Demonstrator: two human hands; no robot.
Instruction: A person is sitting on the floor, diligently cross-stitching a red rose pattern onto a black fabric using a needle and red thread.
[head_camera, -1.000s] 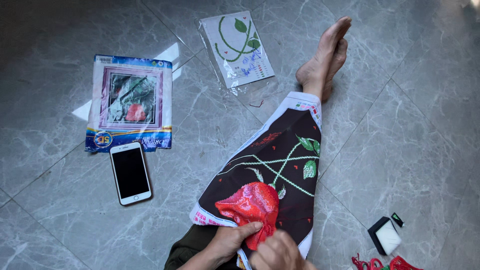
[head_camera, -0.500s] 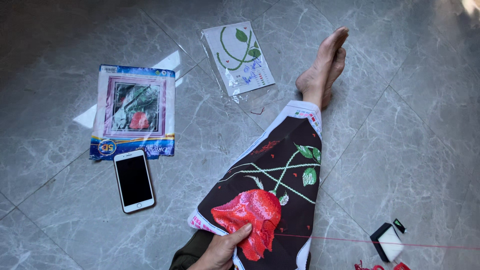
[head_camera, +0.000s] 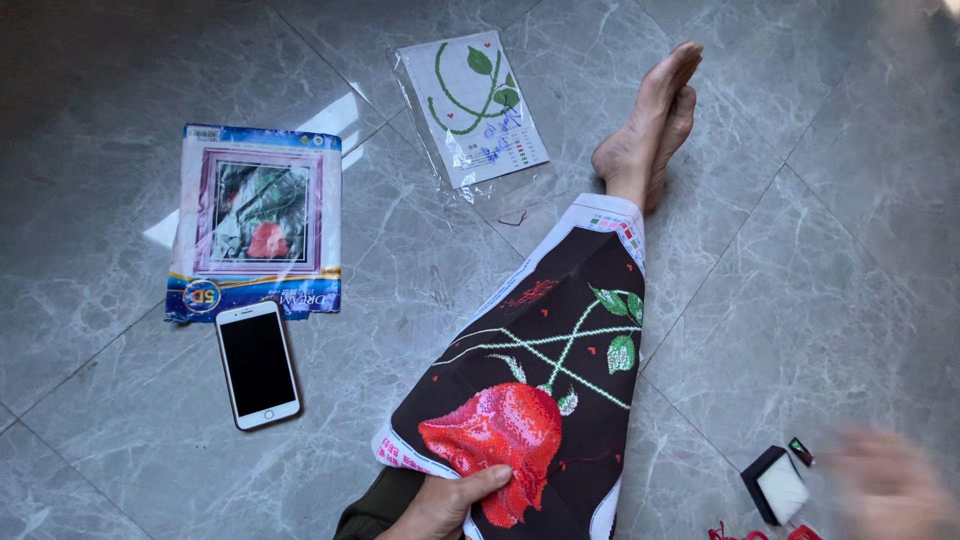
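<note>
I see the black cross-stitch cloth (head_camera: 545, 390) with its red rose and green leaves draped along the outstretched leg, running from the lower edge of the view up toward the bare foot (head_camera: 650, 130) on the grey tiled floor (head_camera: 800, 250). My left hand (head_camera: 445, 500) grips the cloth's near edge, thumb laid over the red rose and fingers curled under the fabric. My right hand (head_camera: 885, 485) is a blur at the lower right, so I cannot tell how far its fingers are spread or whether it holds anything; it sits just beside a small black-and-white box (head_camera: 777, 485). Out to the left lie a white phone (head_camera: 257, 363), face up, and above it a printed kit packet (head_camera: 257, 222). Beyond the foot's left lies a clear sleeve with a pattern sheet (head_camera: 475, 100).
</note>
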